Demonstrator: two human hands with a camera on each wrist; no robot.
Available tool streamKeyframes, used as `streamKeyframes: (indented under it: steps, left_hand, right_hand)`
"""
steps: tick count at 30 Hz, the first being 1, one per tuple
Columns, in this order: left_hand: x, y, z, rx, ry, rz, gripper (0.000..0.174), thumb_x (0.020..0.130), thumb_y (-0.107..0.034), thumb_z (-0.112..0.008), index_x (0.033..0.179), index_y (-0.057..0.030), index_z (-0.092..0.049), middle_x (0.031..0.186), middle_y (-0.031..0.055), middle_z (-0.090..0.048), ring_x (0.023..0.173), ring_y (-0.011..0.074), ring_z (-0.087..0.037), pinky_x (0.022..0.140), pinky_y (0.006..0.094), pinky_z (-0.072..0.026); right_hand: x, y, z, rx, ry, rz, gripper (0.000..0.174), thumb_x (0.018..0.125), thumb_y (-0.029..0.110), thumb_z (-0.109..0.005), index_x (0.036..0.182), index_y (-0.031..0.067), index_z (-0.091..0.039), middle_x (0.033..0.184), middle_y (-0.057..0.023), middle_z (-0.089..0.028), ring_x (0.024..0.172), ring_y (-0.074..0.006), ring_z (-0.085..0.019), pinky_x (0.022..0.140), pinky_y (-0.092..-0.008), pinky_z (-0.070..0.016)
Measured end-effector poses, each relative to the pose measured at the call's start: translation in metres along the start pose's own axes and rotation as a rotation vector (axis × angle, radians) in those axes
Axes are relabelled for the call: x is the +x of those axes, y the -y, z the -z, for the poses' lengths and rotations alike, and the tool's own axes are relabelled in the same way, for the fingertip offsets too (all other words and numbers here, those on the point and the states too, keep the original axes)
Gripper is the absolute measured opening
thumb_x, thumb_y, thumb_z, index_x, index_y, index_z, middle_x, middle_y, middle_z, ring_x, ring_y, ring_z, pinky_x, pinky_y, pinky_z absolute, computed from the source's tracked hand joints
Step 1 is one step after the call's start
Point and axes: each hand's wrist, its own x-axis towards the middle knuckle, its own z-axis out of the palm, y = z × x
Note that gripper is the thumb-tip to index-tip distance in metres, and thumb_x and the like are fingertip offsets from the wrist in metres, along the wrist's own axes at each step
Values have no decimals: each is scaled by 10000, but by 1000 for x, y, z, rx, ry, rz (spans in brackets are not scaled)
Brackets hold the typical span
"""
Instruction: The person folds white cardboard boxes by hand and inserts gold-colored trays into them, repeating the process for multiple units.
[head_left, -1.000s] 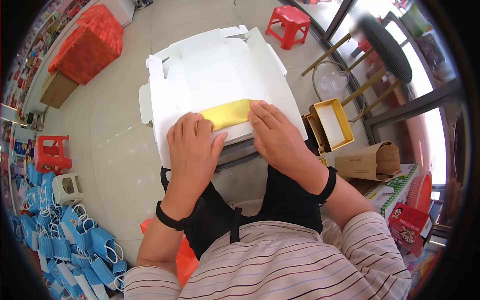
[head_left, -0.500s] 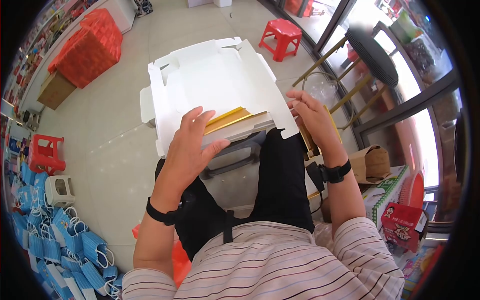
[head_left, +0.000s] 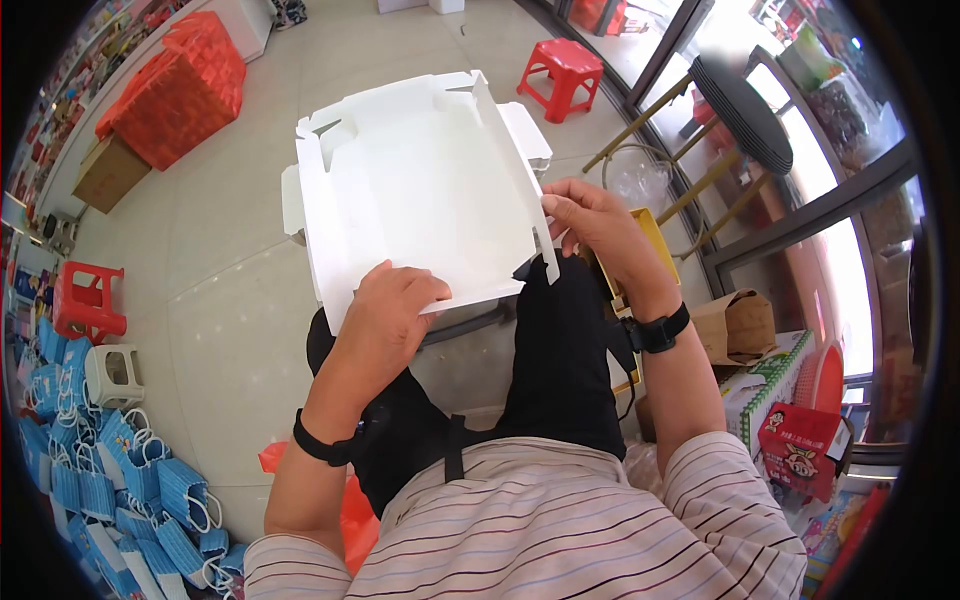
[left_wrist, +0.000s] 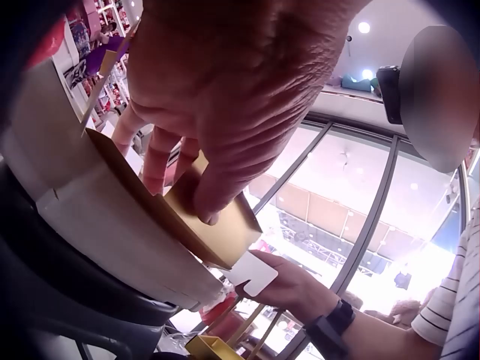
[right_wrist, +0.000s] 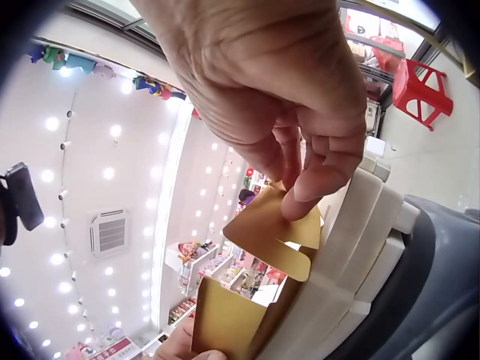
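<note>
The left hand (head_left: 385, 312) pinches the near edge of one white die-cut cardboard sheet (head_left: 420, 180), thumb on top and fingers curled beneath against its gold underside. The right hand (head_left: 590, 222) nips a small tab at the sheet's near right corner between thumb and fingertips (right_wrist: 319, 176). Both grips are narrow and closed on the card. The sheet is lifted off and tilted above the person's lap, over a stack of like sheets (left_wrist: 112, 232), too many to count, whose edges lie just below it. Its far edge is cut into notched flaps, and one flap stands out on each side. Just beside the right hand sits one gold-rimmed tray (head_left: 655, 225), with one brown paper bag (head_left: 738, 325) and one red carton (head_left: 800, 445) crowding that side. Ahead and to the left, bare tiled floor (head_left: 230, 290) lies open around the sheet. Two red plastic stools stand well apart, one far ahead (head_left: 567, 65) and one at the left (head_left: 85, 305), beside one pale stool (head_left: 115, 375). One red woven box (head_left: 175, 90) stands at the far left. A heap of blue bags (head_left: 100, 480), beyond counting, fills the near left corner.
</note>
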Motion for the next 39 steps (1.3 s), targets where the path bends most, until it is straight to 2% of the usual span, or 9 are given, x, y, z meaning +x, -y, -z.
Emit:
streamKeyframes:
  steps: [7, 13, 15, 19, 23, 24, 26, 33, 39]
  left_hand:
    - [-31, -19, 1, -45, 61, 34, 372, 800, 91, -759, 1121, -85, -693, 1127, 102, -734, 1186, 339, -688, 1187, 534, -450]
    - [-49, -13, -1, -36, 57, -57, 359, 775, 63, -795, 1073, -105, -685, 1122, 83, -709, 1188, 319, -684, 1157, 577, -467]
    - [-48, -13, -1, -4, 50, -65, 367, 772, 79, -795, 1084, -83, -690, 1132, 78, -732, 1195, 319, -696, 1163, 559, -465]
    - [-46, -30, 19, 48, 91, -21, 371, 818, -3, -812, 1154, -85, -677, 1197, 104, -684, 1283, 329, -648, 1163, 553, -460]
    - [-77, 16, 42, -140, -608, 250, 321, 1104, -273, -614, 1317, -37, -659, 1271, 105, -659, 1166, 269, -649, 1066, 407, -496]
    - [-83, 29, 37, -127, -609, 253, 321, 1104, -273, -614, 1317, -37, -659, 1271, 105, -659, 1166, 269, -649, 1066, 407, -496]
    - [-94, 48, 31, -409, -528, 717, 358, 1141, -278, -540, 1368, -29, -660, 1266, 97, -639, 1109, 205, -630, 989, 341, -511]
    - [-57, 22, 18, -130, -333, 381, 363, 1123, -265, -579, 1404, -52, -667, 1131, 94, -572, 993, 212, -640, 893, 356, -536]
    - [-32, -10, 24, -7, -3, 865, 497, 1067, -318, -643, 1514, -105, -595, 982, 101, -646, 888, 217, -657, 872, 342, -541]
  right_hand:
    - [-10, 0, -16, -200, 94, 0, 414, 1080, 412, -653, 1266, 43, -676, 1038, -23, -703, 910, -93, -664, 702, -253, -553]
    - [-27, -9, -27, 227, 137, -87, 435, 1037, 467, -713, 1168, 54, -675, 900, -2, -646, 834, -95, -644, 620, -199, -498]
    - [-23, -8, -36, -7, 122, -20, 223, 1060, 260, -687, 1164, 68, -640, 855, 32, -588, 759, -35, -548, 622, -231, -457]
    - [-11, -22, -54, -274, 47, 95, 185, 972, 120, -700, 1119, 47, -614, 793, 28, -506, 714, -61, -465, 621, -266, -408]
    - [-14, -17, -60, -296, 17, 102, 202, 952, 38, -629, 1153, 59, -631, 808, 75, -440, 710, -30, -383, 635, -240, -342]
    - [-13, -16, -59, -299, 17, 70, 218, 946, 36, -626, 1163, 59, -634, 807, 77, -441, 711, -31, -383, 639, -241, -349]
    - [-13, -17, -58, -274, 26, 64, 225, 950, 38, -624, 1173, 59, -636, 807, 76, -440, 712, -31, -383, 641, -239, -348]
    - [-8, -11, -58, -259, 41, 75, 263, 935, 43, -600, 1195, 32, -640, 801, 48, -458, 730, -53, -416, 659, -260, -377]
    - [-9, -8, -54, -291, 58, 36, 266, 924, 57, -595, 1184, 26, -638, 798, 31, -505, 717, -74, -447, 657, -283, -413]
